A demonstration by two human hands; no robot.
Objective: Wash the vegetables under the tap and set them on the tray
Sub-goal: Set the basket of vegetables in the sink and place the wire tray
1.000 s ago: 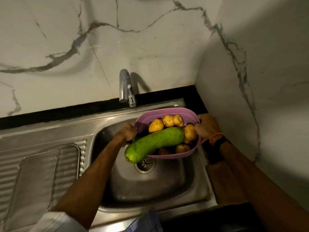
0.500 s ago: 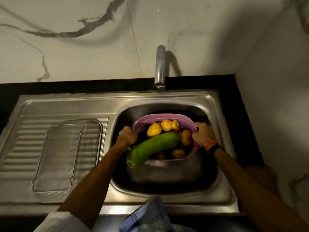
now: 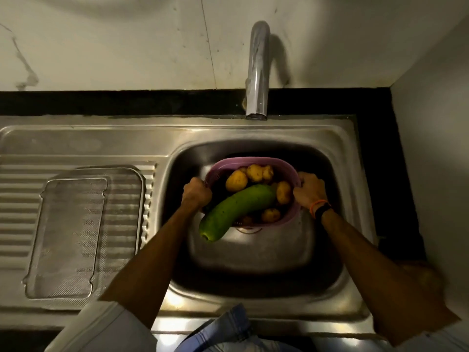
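Now both sets of fingers are curled tight on the rim of the round pink plastic basket (image 3: 289,216), left hand (image 3: 196,193) and right hand (image 3: 308,190) on opposite sides. It has sunk lower into the steel sink basin (image 3: 327,250), carrying the long green gourd (image 3: 236,212) and yellow potatoes (image 3: 236,180). Washing comes next, I'd say: the chrome tap (image 3: 257,72) runs dry and the clear tray (image 3: 68,237) waits bare on the drainboard.

Open sink basin (image 3: 256,273) below basket (image 3: 289,216); tap (image 3: 257,72) overhead behind.
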